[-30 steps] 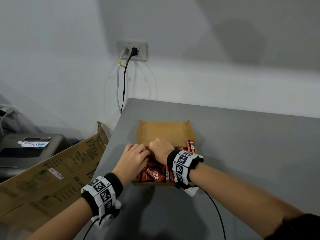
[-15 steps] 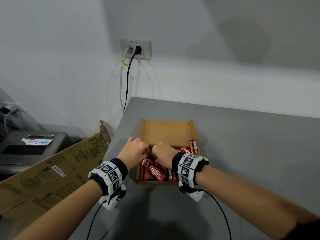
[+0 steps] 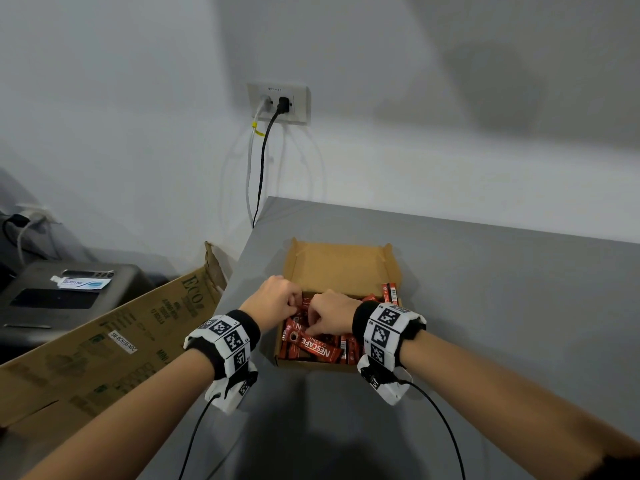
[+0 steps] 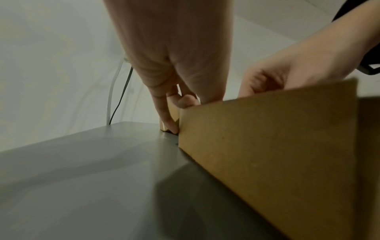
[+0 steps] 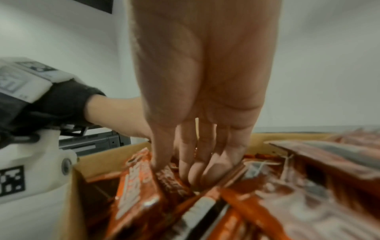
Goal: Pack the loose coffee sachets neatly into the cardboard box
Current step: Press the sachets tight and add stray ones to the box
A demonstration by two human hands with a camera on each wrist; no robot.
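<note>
An open cardboard box (image 3: pixel 337 266) sits near the table's left edge, its near half full of red coffee sachets (image 3: pixel 317 348). My left hand (image 3: pixel 277 299) straddles the box's left wall (image 4: pixel 267 146), with a finger (image 4: pixel 164 112) down the outside and the thumb hidden inside. My right hand (image 3: pixel 329 315) is inside the box, its fingers (image 5: pixel 197 168) dug down into the sachets (image 5: pixel 139 186). A sachet (image 5: pixel 168 177) stands pinched between thumb and fingers. A few sachets (image 3: pixel 389 292) stand on end at the right wall.
The grey table (image 3: pixel 502 306) stretches right and toward me. Its left edge lies just beside the box. A large flattened carton (image 3: pixel 114 341) leans below that edge, with a dark printer (image 3: pixel 69 296) behind it. Wrist cables (image 3: pixel 440 427) trail toward me.
Both hands have crept slightly toward the far side of the box. The right hand has worked deeper among the sachets. The box has stayed where it was.
</note>
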